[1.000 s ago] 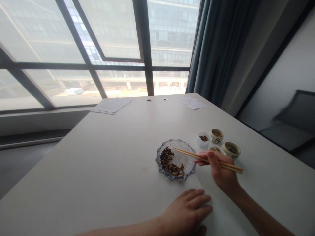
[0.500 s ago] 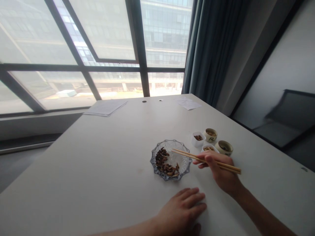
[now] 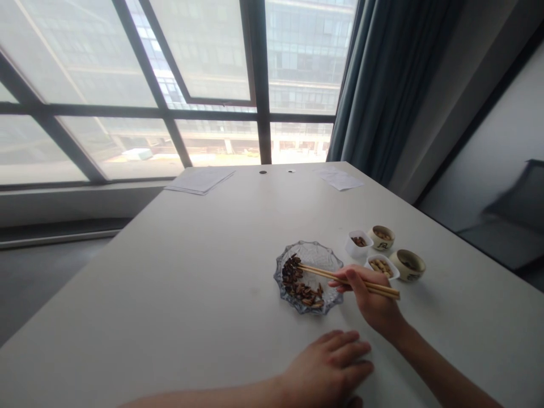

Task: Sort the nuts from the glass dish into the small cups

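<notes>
My right hand (image 3: 376,297) is closed around a pair of wooden chopsticks (image 3: 325,274). Their tips touch the dark brown dried pieces (image 3: 301,288) on the left side of a scalloped glass bowl (image 3: 327,256). Whether a piece is pinched between the tips is too small to tell. The pieces form a curved heap along the bowl's left and front; its right side shows bare glass. My left hand (image 3: 334,362) lies palm down on the table in front of the bowl, fingers stretched out and holding nothing.
Right of the bowl stand a white cup (image 3: 352,247) with brown pieces, another white cup (image 3: 394,274) with lighter pieces, and two beige pots (image 3: 381,245) with contents. Papers (image 3: 199,180) lie at the white table's (image 3: 204,272) far left; another sheet (image 3: 342,179) lies far right.
The chopstick tips have moved left and down, from over the bowl's bare middle to the dark pieces. The whole view has shifted, and my left hand still rests on the table.
</notes>
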{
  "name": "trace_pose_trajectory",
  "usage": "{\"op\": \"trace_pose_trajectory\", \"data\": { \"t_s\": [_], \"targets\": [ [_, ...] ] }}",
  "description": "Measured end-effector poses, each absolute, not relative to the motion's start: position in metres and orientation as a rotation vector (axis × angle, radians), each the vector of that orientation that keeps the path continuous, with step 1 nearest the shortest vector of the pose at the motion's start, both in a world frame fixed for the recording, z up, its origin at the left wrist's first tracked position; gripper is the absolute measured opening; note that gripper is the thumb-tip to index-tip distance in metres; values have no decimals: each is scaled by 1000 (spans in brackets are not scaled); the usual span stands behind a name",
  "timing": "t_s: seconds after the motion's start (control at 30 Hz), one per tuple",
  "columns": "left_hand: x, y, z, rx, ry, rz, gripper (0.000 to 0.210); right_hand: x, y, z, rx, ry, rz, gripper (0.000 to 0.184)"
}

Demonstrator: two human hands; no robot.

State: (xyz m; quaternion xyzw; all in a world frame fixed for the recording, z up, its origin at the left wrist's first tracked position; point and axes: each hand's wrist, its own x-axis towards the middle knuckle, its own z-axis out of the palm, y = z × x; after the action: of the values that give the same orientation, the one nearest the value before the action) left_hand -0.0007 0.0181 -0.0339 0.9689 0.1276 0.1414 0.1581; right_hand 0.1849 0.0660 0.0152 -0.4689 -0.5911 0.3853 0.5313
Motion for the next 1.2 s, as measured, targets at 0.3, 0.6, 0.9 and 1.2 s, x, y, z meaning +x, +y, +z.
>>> {"op": "trace_pose_trajectory", "data": {
  "t_s": [0.3,0.6,0.9,1.2],
  "targets": [
    [-1,18,-32,2723,359,395,47,181,64,17,-1160,-1315,888,45],
    [-1,18,-30,2689,379,370,47,191,59,27,-1153,-1134,813,47],
    [-1,19,-30,2651,389,349,51,295,3,57,-1230,-755,415,42],
    [0,18,-33,2662,427,359,55,349,-24,33,-1438,-764,271,47]
  ]
}}
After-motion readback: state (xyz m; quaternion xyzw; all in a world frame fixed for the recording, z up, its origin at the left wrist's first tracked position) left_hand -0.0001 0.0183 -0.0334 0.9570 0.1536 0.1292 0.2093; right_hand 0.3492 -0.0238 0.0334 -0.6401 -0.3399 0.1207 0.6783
